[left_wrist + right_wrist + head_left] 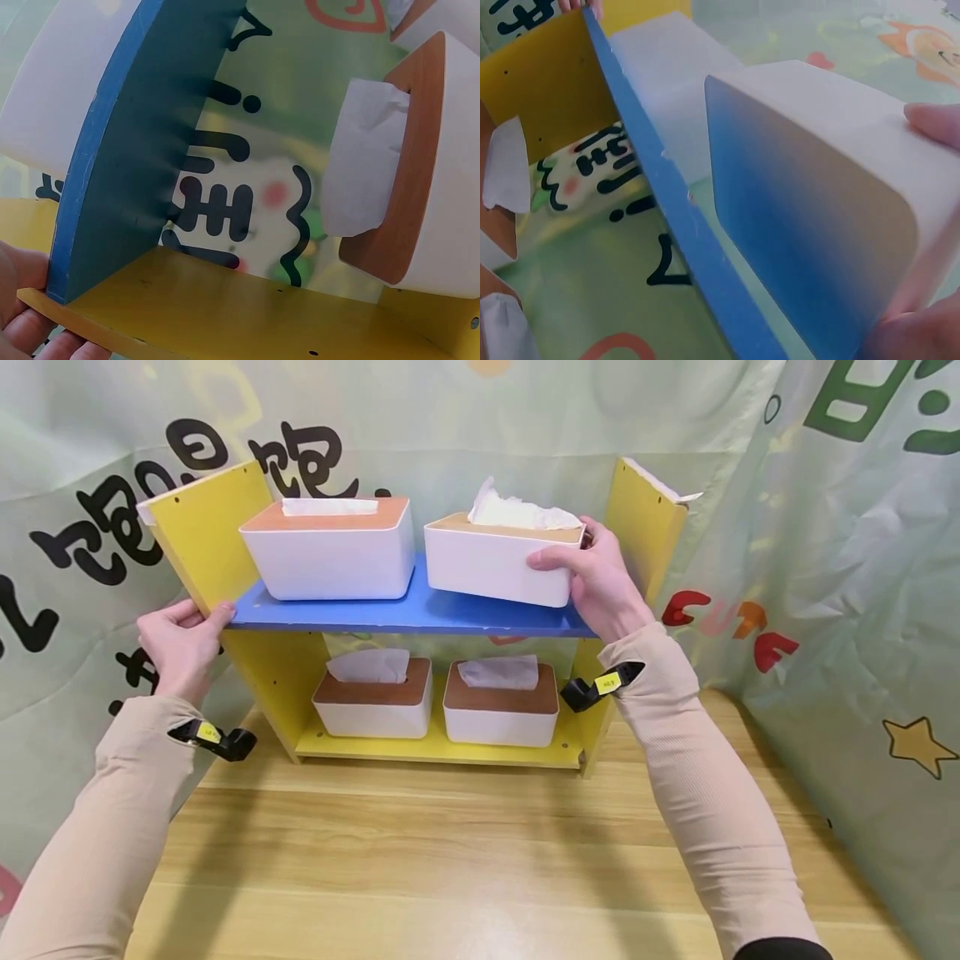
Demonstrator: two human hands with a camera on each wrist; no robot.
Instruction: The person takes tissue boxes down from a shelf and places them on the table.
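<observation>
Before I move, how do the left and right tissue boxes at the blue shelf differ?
Hold: the right hand grips the right box; no hand touches the left box.
Pose: the right box is tilted, its underside showing in the right wrist view; the left box sits level on the blue shelf.
Tissue: the right box's stands rumpled; the left box's lies lower and flatter.
Both have white sides and brownish tops.

Boxes [487,564] above blue shelf [345,612] looked smooth plastic, lids [453,524] matt wood; tabletop [420,827] below shelf was glossy wood-grain.
</observation>
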